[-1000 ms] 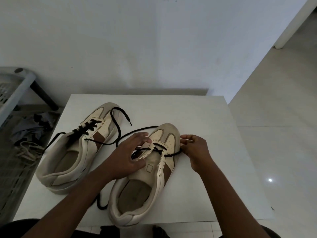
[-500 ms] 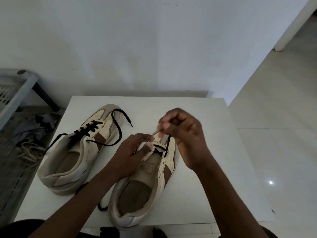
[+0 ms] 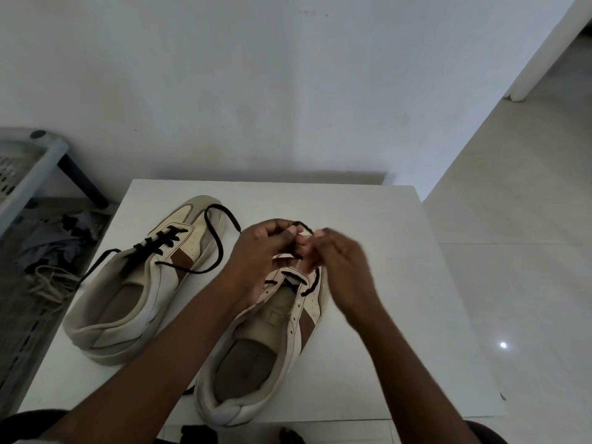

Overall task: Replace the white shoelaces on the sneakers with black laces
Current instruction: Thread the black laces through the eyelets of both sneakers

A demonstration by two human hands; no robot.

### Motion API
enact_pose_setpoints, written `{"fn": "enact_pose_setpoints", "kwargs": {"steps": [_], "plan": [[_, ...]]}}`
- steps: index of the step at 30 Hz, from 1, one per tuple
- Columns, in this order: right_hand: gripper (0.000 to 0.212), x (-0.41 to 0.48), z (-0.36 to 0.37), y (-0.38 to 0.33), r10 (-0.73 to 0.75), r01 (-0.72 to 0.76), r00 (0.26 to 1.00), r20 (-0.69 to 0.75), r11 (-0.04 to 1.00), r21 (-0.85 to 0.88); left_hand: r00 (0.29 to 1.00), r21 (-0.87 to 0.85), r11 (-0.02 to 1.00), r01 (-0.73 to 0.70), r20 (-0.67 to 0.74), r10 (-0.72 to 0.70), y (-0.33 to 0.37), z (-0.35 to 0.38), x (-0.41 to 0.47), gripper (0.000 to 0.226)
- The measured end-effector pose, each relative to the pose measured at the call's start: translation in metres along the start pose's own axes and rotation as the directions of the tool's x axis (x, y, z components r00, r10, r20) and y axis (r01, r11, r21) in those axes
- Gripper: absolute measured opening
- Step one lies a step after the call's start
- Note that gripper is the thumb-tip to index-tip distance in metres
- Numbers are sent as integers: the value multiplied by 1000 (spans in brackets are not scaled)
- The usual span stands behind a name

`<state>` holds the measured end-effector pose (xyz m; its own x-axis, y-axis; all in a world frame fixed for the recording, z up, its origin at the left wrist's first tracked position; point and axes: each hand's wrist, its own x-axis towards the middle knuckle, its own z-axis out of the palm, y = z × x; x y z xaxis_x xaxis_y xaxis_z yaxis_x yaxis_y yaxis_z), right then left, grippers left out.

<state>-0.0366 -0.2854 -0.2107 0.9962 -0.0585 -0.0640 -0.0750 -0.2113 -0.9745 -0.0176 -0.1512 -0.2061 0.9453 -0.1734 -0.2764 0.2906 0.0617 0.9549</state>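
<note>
The nearer sneaker [image 3: 246,366], on the table [image 3: 368,315], has only its front eyelets threaded. Above its toe the left hand [image 3: 259,251] has lifted off the tongue to meet the blurred right hand [image 3: 339,261]. Both pinch the black lace [image 3: 312,283] with curled fingers, probably evening its ends. The farther sneaker [image 3: 128,299] is already laced black.

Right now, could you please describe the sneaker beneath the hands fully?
The near sneaker is cream and beige with a brown side panel, upright on the white table, heel at the near edge. A black lace runs through only its front eyelets; the rest are empty. The left hand and right hand pinch that lace above it.
</note>
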Motion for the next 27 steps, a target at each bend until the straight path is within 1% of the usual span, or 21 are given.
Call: {"fn": "enact_pose_setpoints", "kwargs": {"steps": [1, 2, 3, 4, 5, 6, 7, 8, 10, 11, 12, 14, 16, 17, 19, 21, 23, 24, 25, 26, 27], "plan": [[22, 8, -11, 8, 24, -48, 988, -154, 987, -151, 1000, -22, 1000, -19, -20, 19, -3, -5, 2, 19], [12, 15, -21, 17, 49, -113, 966, -252, 962, -247, 998, 7, 999, -45, -31, 46, -3, -6, 0, 18], [13, 20, -29, 25, 93, -175, 958, -273, 941, -291, 997, 36, 997, -63, -37, 65, -5, -7, -2, 18], [27, 23, -32, 34, 118, -191, 967, -227, 923, -334, 997, 48, 996, -73, -29, 74, -5, -7, -5, 17], [38, 26, -31, 41, 130, -176, 981, -147, 910, -374, 995, 66, 993, -98, -5, 99, -7, -7, -6, 17], [41, 27, -28, 49, 133, -159, 987, -91, 895, -416, 992, 85, 989, -123, 41, 120, -8, -5, -8, 17], [36, 28, -22, 55, 113, -132, 991, -70, 892, -433, 988, 104, 985, -139, 79, 131, -7, -4, -10, 17], [27, 29, -17, 61, 73, -102, 994, -81, 886, -452, 983, 121, 981, -153, 117, 139, -5, -2, -11, 17], [17, 32, -14, 68, -13, -64, 988, -151, 866, -495, 979, 114, 981, -154, 154, 136, -4, -5, -12, 17], [14, 33, -15, 68, -57, -54, 977, -205, 864, -500, 978, 104, 983, -151, 162, 133, -3, -8, -12, 18], [13, 33, -17, 66, -105, -38, 955, -276, 883, -468, 977, 109, 983, -146, 169, 126, -2, -10, -13, 18], [10, 31, -21, 52, -185, 42, 873, -452, 951, -308, 976, 132, 979, -155, 174, 131, -1, -16, -14, 18], [12, 26, -20, 34, -266, 213, 778, -569, 964, -161, 977, 179, 972, -155, 172, 124, -1, -21, -15, 19], [14, 23, -18, 26, -327, 311, 744, -582, 941, -131, 978, 221, 963, -153, 173, 116, -1, -25, -16, 22], [19, 18, -11, 14, -453, 462, 718, -529, 878, -125, 977, 307, 941, -143, 198, 84, -3, -32, -17, 35], [17, 12, -2, 4, -544, 554, 743, -390, 827, -97, 979, 345, 932, -113, 200, 45, -6, -35, -18, 49], [17, 2, 7, -3, -591, 605, 777, -219, 796, -2, 996, 312, 950, -22, 86, -5, -7, -33, -19, 65], [17, -3, 11, -7, -603, 614, 786, -137, 787, 60, 999, 252, 968, 17, 27, -24, -7, -33, -19, 71], [18, -7, 15, -11, -607, 610, 792, -61, 784, 117, 1000, 156, 987, 23, 4, -24, -8, -35, -18, 73], [17, -11, 18, -13, -608, 598, 794, 9, 784, 170, 1000, 45, 999, 15, 24, -16, -9, -38, -16, 72], [15, -14, 21, -14, -600, 572, 796, 83, 790, 220, 996, -76, 997, 26, 83, -20, -8, -42, -15, 70]]}}
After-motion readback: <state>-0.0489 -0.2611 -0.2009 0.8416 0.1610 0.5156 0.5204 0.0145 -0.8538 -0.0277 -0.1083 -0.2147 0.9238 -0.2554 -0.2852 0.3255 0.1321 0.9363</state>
